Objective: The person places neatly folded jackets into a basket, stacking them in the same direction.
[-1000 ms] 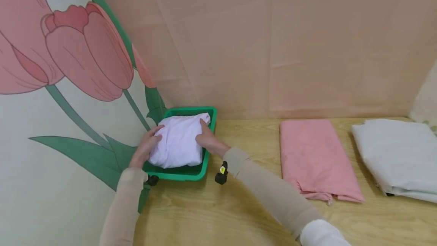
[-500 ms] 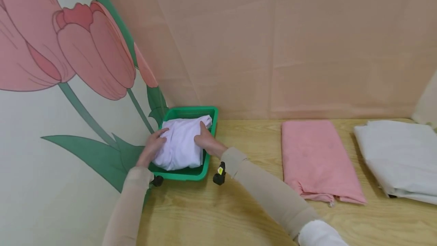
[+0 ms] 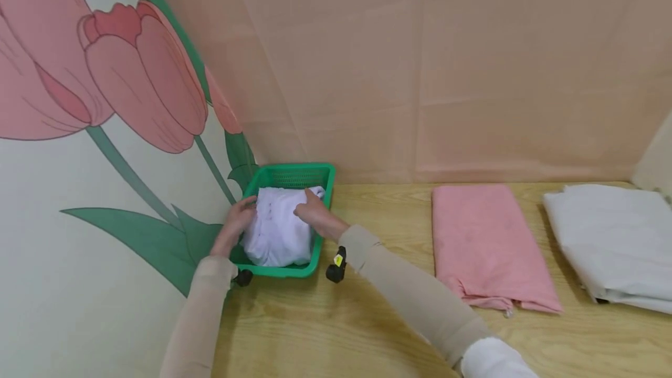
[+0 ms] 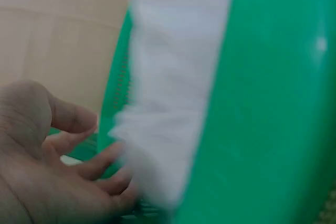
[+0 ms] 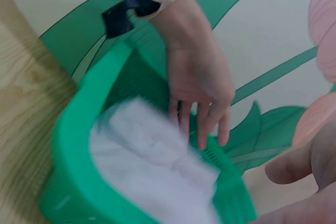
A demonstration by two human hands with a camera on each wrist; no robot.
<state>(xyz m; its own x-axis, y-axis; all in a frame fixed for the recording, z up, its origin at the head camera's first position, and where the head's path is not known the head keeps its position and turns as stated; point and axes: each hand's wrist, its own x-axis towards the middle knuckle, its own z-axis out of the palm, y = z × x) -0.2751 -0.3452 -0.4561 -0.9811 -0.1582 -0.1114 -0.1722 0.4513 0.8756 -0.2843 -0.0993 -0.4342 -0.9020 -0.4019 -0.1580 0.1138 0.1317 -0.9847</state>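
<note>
A folded pale lilac cloth (image 3: 278, 229) lies inside a green plastic basket (image 3: 313, 267) against the tulip wall. My left hand (image 3: 237, 223) is at the basket's left side; in the left wrist view its loosely bent fingers (image 4: 107, 166) reach the cloth's edge, with thumb apart. Over the right rim, my right hand (image 3: 318, 217) overlaps the cloth's right side in the head view. Its thumb (image 5: 289, 169) and fingers stand apart in the right wrist view, with the cloth (image 5: 152, 166) blurred below.
A folded pink cloth bag (image 3: 493, 244) lies on the wooden table (image 3: 315, 331), right of the basket. Beyond it is a folded white bundle (image 3: 614, 241). The tulip-painted wall (image 3: 105, 284) borders the left side, and a tan sheet (image 3: 420, 74) hangs behind.
The cloth has sunk lower and nearer in the basket, baring the perforated back wall. My left fingers have come off its top to its left edge, and my right hand has loosened.
</note>
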